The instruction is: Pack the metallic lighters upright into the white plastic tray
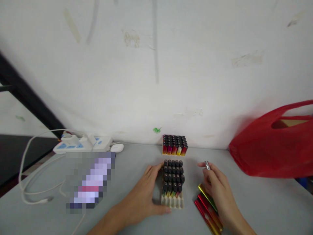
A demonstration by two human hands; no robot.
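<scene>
My left hand (pixel 144 192) grips a pale tray (pixel 172 203), fingers along its left side and thumb by its front edge. Rows of small black-capped pieces (pixel 173 178) with coloured bodies stand upright in it; the front row of slots is bare. To the right, my right hand (pixel 215 186) pinches a small silver piece (pixel 207 165) between thumb and fingers; its kind is unclear. Under that hand lie several shiny red, gold and green bars (pixel 207 212), partly hidden by the hand.
Against the wall stands a second block of black-topped red and yellow pieces (pixel 174 145). A red bag (pixel 271 147) sits at the right. On the left are a white power strip (pixel 83 145), cables, a white case (pixel 117 148) and a blurred-out phone (pixel 94 179).
</scene>
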